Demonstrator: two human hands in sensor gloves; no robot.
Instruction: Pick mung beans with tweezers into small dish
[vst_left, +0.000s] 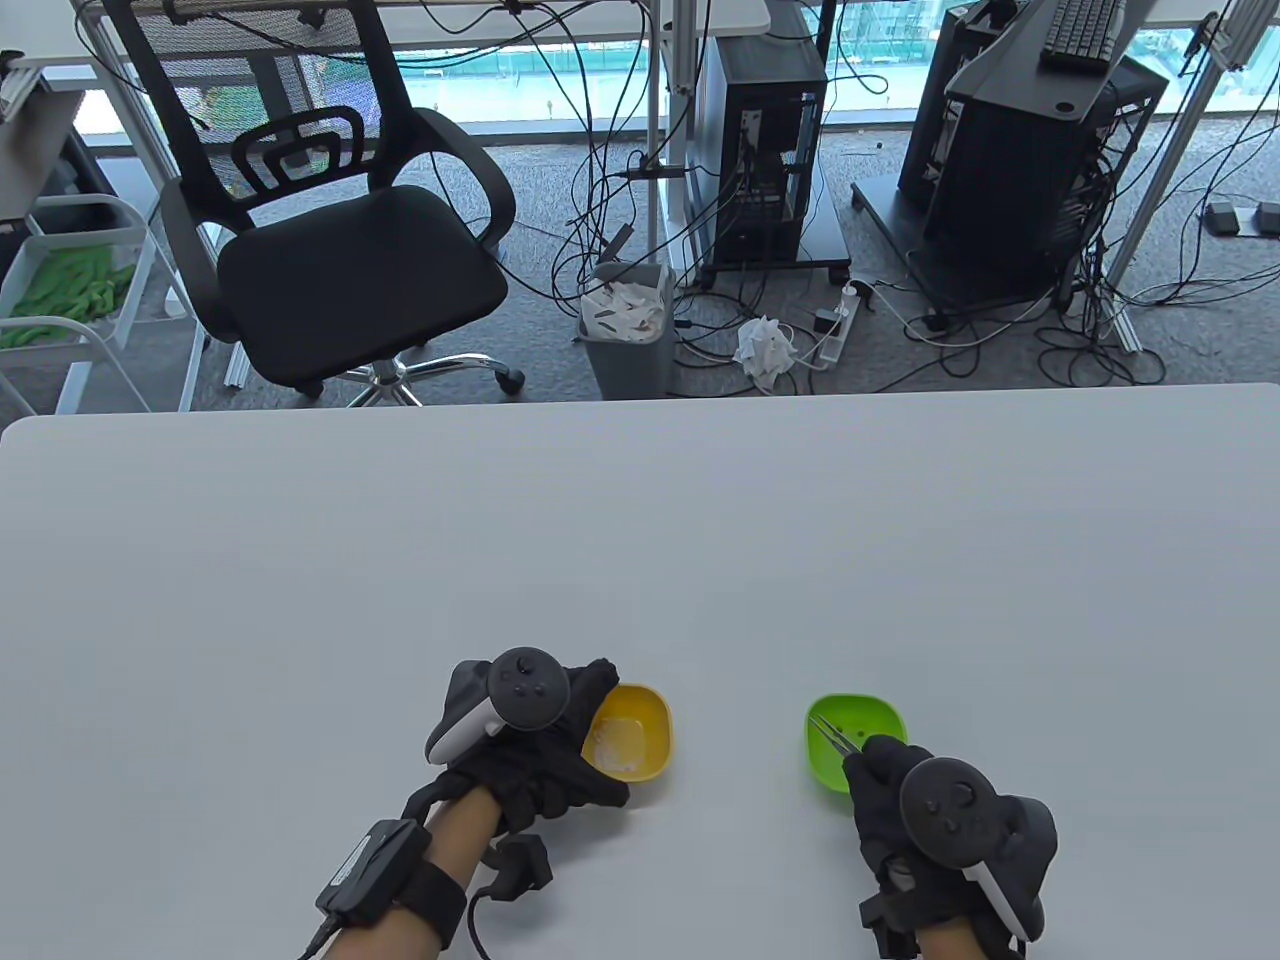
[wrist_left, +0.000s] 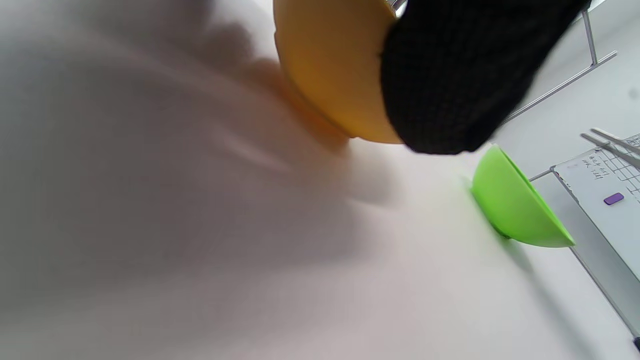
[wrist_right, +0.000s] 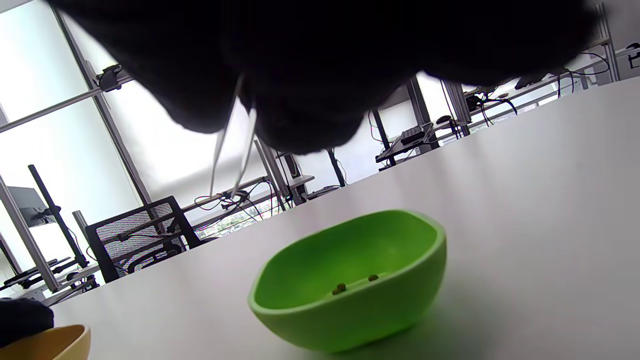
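My left hand (vst_left: 560, 745) grips the near-left rim of a yellow dish (vst_left: 640, 740) that holds something whitish. In the left wrist view a gloved finger (wrist_left: 450, 75) lies against the yellow dish (wrist_left: 330, 75). My right hand (vst_left: 868, 758) pinches metal tweezers (vst_left: 830, 736), which point over a green dish (vst_left: 870, 715). In the right wrist view the tweezers (wrist_right: 232, 150) hang above and left of the green dish (wrist_right: 350, 280). Their tips are slightly apart with nothing visible between them. A few mung beans (wrist_right: 341, 288) lie in the green dish.
The two dishes stand close together near the table's front edge on the white table (vst_left: 640, 560). An office chair (vst_left: 340, 230), a bin (vst_left: 628, 325) and cables are on the floor beyond the far edge.
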